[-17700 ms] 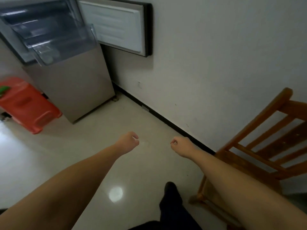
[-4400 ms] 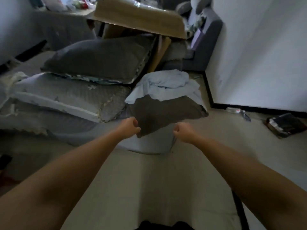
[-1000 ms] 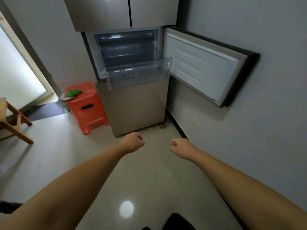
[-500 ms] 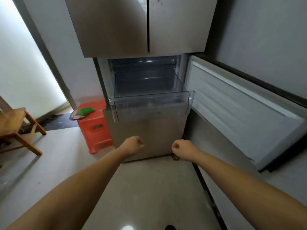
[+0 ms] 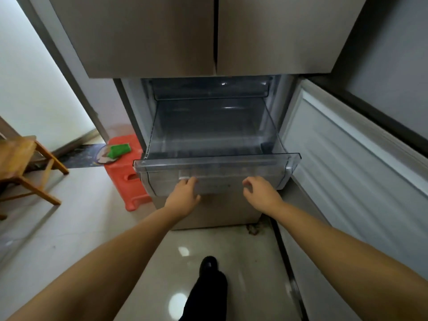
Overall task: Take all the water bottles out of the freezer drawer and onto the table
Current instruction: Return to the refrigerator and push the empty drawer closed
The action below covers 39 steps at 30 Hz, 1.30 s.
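Note:
The clear plastic freezer drawer [image 5: 215, 159] stands pulled out of the fridge, straight ahead of me. I see no water bottle in it; only a small dark shape shows at its front right corner. My left hand [image 5: 184, 193] reaches up to the drawer's front panel, fingertips touching it just under the rim. My right hand [image 5: 260, 193] hovers close to the right part of the same panel with loosely curled fingers, holding nothing. No table is in view.
The freezer door [image 5: 347, 158] hangs wide open on the right, along the wall. A red plastic stool [image 5: 125, 174] with a green object [image 5: 119, 150] on it stands left of the fridge. A wooden chair [image 5: 18, 163] is further left. My dark shoe [image 5: 208, 281] is on the glossy floor.
I have stepped up to the fridge. Both hands, held as fists before, have risen to the drawer's front, the left now touching it.

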Tool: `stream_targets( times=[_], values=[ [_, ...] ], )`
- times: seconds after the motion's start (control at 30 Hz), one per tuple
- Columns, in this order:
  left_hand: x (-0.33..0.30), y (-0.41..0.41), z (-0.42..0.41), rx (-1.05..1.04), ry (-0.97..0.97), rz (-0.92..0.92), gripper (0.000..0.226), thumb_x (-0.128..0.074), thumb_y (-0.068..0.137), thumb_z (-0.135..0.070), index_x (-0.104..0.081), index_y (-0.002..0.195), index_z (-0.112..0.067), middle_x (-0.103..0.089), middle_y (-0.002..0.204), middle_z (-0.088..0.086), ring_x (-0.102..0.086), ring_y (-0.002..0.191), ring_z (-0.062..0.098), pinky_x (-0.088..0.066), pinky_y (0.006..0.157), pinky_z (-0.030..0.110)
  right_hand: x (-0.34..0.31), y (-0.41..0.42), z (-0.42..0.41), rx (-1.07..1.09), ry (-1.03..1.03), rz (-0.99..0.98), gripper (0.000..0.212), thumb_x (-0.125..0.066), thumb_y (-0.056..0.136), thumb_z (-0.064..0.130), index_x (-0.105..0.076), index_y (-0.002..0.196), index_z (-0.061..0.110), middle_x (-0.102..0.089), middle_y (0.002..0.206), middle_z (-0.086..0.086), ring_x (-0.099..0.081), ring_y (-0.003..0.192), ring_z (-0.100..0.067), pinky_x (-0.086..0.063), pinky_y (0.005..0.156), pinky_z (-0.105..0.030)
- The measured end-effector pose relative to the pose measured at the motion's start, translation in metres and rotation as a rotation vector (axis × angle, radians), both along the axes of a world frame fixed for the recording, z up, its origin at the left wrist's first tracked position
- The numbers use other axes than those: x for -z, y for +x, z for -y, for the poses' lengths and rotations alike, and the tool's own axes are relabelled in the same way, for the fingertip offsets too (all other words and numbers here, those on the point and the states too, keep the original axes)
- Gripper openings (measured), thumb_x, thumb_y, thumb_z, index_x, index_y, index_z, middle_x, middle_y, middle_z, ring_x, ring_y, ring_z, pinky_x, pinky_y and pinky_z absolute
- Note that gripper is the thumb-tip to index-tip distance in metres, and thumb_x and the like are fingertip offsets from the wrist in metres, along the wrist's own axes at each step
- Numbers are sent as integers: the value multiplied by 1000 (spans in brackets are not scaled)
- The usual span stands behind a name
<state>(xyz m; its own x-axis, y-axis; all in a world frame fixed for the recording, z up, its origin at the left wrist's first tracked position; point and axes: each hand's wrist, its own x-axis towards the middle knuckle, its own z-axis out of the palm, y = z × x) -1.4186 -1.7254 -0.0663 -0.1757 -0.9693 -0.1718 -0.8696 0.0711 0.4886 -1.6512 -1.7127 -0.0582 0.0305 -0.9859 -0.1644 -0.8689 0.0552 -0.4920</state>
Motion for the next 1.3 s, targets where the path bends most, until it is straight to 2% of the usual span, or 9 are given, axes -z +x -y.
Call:
stream_targets(
  times=[0.13, 0.23, 0.4, 0.53, 0.67, 0.87, 1.0, 1.13, 1.3],
  values=[
    [19, -1, 35, -47, -170, 137, 29, -46, 94, -24, -48, 123, -21, -55, 124, 6, -52, 113, 23, -44, 96, 40, 18, 4, 44, 13, -125, -88, 26, -45, 97, 22, -62, 113, 10, -56, 116, -14, -53, 105, -28, -46, 85, -34],
    [28, -12, 50, -21, -254, 165, 31, -44, 93, -25, -50, 122, -22, -57, 122, 3, -53, 111, 22, -43, 92, 36, 24, -5, 68, 85, -251, -159, 24, -46, 95, 22, -64, 98, 7, -59, 105, -15, -53, 99, -29, -43, 73, -32],
    [32, -6, 77, 82, -262, 197, 34, -43, 94, -28, -49, 127, -22, -59, 124, 2, -56, 112, 20, -45, 95, 35, 29, -17, 91, 33, -269, -209, 20, -50, 92, 23, -65, 99, 11, -60, 106, -11, -55, 98, -26, -44, 70, -31],
    [21, 3, 115, 53, -312, 182, 31, -48, 91, -24, -54, 121, -18, -60, 116, 7, -55, 108, 24, -45, 91, 37, 25, -8, 127, -17, -281, -127, 19, -50, 93, 21, -65, 102, 14, -62, 104, -8, -53, 100, -25, -42, 70, -31],
    [4, 7, 175, 39, -275, 225, 36, -48, 91, -25, -48, 126, -18, -54, 123, 9, -46, 117, 28, -38, 96, 41, 14, 4, 183, 34, -264, -77, 22, -48, 94, 20, -63, 104, 8, -59, 101, -14, -49, 106, -29, -45, 79, -36],
    [0, 4, 238, 64, -161, 308, 53, -49, 91, -30, -34, 139, -13, -43, 137, 15, -35, 127, 34, -31, 103, 47, 9, 0, 243, -11, -117, -96, 31, -49, 95, 21, -53, 123, 9, -51, 122, -16, -42, 120, -30, -40, 100, -40],
    [-6, -1, 272, 83, -66, 278, 60, -52, 90, -31, -27, 143, -17, -29, 147, 15, -26, 135, 36, -28, 107, 51, 1, -2, 284, -48, 12, -168, 37, -50, 95, 22, -48, 130, 10, -49, 131, -18, -46, 118, -33, -40, 96, -36],
    [-15, -5, 297, 106, 61, 284, 66, -48, 92, -37, -16, 147, -18, -8, 156, 11, -9, 143, 36, -22, 111, 51, -4, 2, 317, 1, 108, -182, 44, -54, 92, 16, -46, 134, 10, -43, 141, -15, -41, 129, -34, -38, 106, -43],
    [-18, -5, 301, 133, 58, 358, 68, -51, 91, -34, -16, 146, -19, -10, 155, 12, -13, 142, 37, -24, 110, 51, -2, 5, 324, 32, 95, -199, 43, -56, 92, 13, -47, 134, 8, -49, 136, -16, -47, 124, -34, -40, 104, -43]
  ],
)
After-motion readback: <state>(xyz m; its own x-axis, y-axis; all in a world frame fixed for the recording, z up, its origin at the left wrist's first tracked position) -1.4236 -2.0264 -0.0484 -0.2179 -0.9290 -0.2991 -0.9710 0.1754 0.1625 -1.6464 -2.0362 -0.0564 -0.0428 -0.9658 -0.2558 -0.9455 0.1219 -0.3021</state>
